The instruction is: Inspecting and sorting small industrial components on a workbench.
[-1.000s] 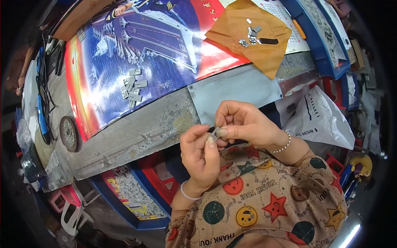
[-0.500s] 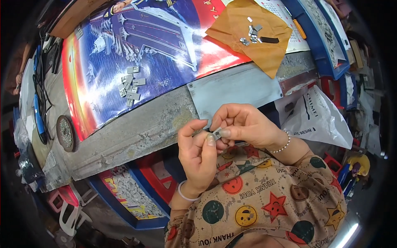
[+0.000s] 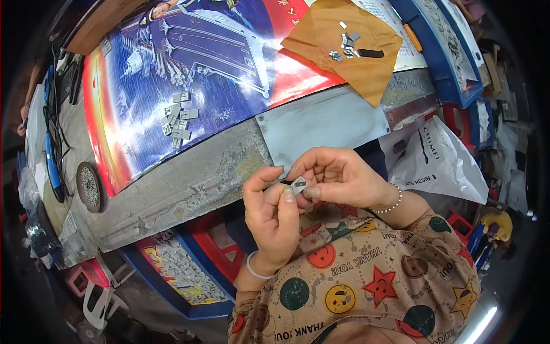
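Observation:
A small grey plastic part (image 3: 299,184), roughly rectangular with a recess in its face, is pinched between thumb and fingers of my left hand (image 3: 271,211). My right hand (image 3: 339,179) is curled close beside it, its thumb and fingertips at the part's right edge. Whether the right fingers grip the part or something smaller, I cannot make out. Both hands are in front of the bench edge, over my lap. Beyond them, a loose pile of similar grey parts (image 3: 180,119) lies on the blue and red poster (image 3: 223,80).
Small metal pieces and a dark strip (image 3: 370,53) lie on brown paper (image 3: 375,80). A round dish of tiny parts (image 3: 90,186) stands at left. Blue bins (image 3: 472,94) flank the bench, one beneath it full of grey parts (image 3: 182,269). A white plastic bag (image 3: 444,166) hangs at right.
The grey part has turned so its recessed face shows more fully. My right thumb has slid from its top to its lower right edge.

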Available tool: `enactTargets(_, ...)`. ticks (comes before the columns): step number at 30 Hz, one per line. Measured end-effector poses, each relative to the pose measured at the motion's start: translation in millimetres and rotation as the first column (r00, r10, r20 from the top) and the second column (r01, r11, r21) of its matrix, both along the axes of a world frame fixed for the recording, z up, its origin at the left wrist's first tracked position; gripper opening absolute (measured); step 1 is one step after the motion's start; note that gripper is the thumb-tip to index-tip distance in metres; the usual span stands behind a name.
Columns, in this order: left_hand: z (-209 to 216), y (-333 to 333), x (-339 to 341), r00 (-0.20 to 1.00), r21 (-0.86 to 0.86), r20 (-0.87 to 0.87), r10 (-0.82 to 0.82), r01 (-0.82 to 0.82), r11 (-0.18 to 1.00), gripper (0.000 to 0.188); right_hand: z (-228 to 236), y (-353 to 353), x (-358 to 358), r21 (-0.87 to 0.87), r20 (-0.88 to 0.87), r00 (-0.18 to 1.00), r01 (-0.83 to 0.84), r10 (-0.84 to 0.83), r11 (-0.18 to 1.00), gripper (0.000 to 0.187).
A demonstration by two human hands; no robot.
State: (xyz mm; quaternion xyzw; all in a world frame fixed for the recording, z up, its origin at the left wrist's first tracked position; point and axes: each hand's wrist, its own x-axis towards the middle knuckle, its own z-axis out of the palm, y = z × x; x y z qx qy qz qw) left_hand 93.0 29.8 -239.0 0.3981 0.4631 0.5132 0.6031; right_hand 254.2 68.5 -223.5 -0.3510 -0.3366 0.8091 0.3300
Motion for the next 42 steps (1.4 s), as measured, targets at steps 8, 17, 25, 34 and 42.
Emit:
enactTargets(8, -3, -4, 1, 0.993, 0.059, -0.118, 0.011, -0.004, 0.998, 0.030, 4, -2, 0, -0.046, 0.053, 0.999, 0.012, -0.009, 0.999, 0.020)
enactTargets(17, -4, -4, 2, 0.999, 0.080, -0.030, 0.037, -0.034, 0.996, 0.031, 0, -4, -2, 0.031, 0.052, 0.998, 0.045, -0.047, 0.998, 0.019)
enactTargets(25, -5, -4, 5, 0.983, 0.098, -0.184, 0.015, 0.004, 0.995, 0.032, 3, -1, -3, -0.027, 0.113, 0.993, 0.037, -0.034, 0.999, 0.020)
enactTargets(34, -6, -2, 4, 0.988, 0.100, -0.152, 0.004, 0.012, 0.995, 0.031, -8, 2, -1, -0.001, 0.039, 0.999, 0.007, -0.007, 1.000, 0.022)
enactTargets(42, -6, -1, 4, 0.991, 0.078, -0.137, -0.002, 0.013, 0.997, 0.032, -1, 3, 0, 0.057, 0.192, 0.981, 0.013, -0.024, 0.998, 0.018)
